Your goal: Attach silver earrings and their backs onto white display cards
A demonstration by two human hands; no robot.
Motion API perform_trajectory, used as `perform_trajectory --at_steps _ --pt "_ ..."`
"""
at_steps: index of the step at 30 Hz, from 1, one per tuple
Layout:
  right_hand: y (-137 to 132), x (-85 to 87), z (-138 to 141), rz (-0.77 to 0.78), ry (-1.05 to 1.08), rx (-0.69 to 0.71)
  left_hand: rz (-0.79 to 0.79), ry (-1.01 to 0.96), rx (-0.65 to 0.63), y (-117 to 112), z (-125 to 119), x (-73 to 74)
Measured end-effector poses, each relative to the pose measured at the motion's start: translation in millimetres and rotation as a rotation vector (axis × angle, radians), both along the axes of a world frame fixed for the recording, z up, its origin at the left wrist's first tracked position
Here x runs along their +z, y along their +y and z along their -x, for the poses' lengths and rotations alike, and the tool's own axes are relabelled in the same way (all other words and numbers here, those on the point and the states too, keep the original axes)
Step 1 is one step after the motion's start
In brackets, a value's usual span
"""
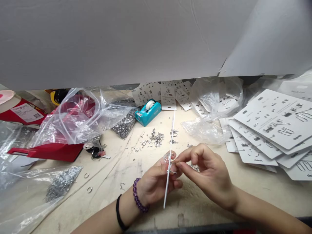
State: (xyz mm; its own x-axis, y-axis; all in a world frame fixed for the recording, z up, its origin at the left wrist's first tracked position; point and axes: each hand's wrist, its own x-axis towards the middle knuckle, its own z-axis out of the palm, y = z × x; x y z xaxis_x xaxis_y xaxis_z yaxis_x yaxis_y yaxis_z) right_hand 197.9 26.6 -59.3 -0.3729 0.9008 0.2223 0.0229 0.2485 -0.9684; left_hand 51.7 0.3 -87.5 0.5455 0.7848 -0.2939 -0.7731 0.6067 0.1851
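A white earring card point(170, 152) is held edge-on to me, so its printed faces barely show; small metal earrings stick out along it. My left hand point(158, 177) grips the card from its left side, fingers curled round behind. On the other side, my right hand point(207, 172) pinches thumb and forefinger together against the card; whatever sits between the fingertips is too small to make out. Beyond the hands lies a loose pile of tiny silver earring pieces point(156, 137).
Stacked earring cards point(275, 126) fill the right side. A teal tape dispenser point(148, 112) stands at the back, near more cards point(168, 97). To the left are plastic bags of metal bits point(63, 183), a red tray point(53, 152), keys point(99, 152) and loose rings point(89, 189).
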Motion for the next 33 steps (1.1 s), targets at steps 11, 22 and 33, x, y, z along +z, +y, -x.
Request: perform_trajectory --at_steps 11,22,33 --pt "1.4 2.5 -0.1 -0.129 -0.073 -0.012 -0.007 0.035 0.0 -1.3 -0.4 0.9" --pt "1.8 2.8 -6.4 -0.49 -0.244 0.052 -0.093 0.178 0.03 -1.1 -7.8 0.4" --pt "6.7 0.6 -11.0 -0.527 -0.18 0.134 -0.028 0.147 -0.029 -2.7 -5.7 2.4"
